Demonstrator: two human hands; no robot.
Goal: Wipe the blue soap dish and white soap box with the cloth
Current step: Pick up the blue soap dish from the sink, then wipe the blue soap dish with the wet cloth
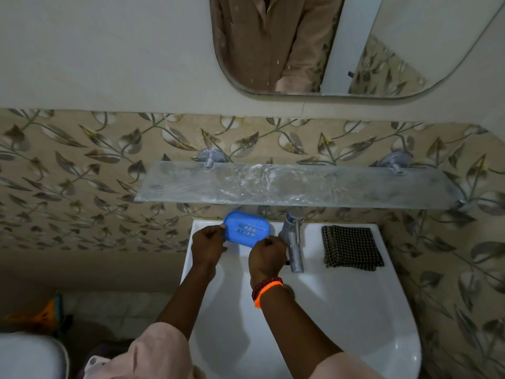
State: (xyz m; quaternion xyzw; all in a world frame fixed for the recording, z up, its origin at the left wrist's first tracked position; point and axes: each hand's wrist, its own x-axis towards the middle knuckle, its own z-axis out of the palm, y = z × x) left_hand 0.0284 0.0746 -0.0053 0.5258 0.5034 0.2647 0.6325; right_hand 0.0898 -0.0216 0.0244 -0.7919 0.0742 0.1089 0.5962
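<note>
A blue soap dish (246, 228) with drain slots in its middle is at the back left of the white sink (355, 310). My left hand (208, 243) grips its left end and my right hand (266, 257) grips its near right corner. A dark checked cloth (351, 247) lies folded on the sink's back right ledge, apart from both hands. No white soap box shows in the head view.
A chrome tap (293, 242) stands between the dish and the cloth, right beside my right hand. A streaked glass shelf (295, 186) hangs above the sink on two chrome brackets. A mirror (328, 45) hangs higher up. A white rounded object (27, 356) sits at the lower left.
</note>
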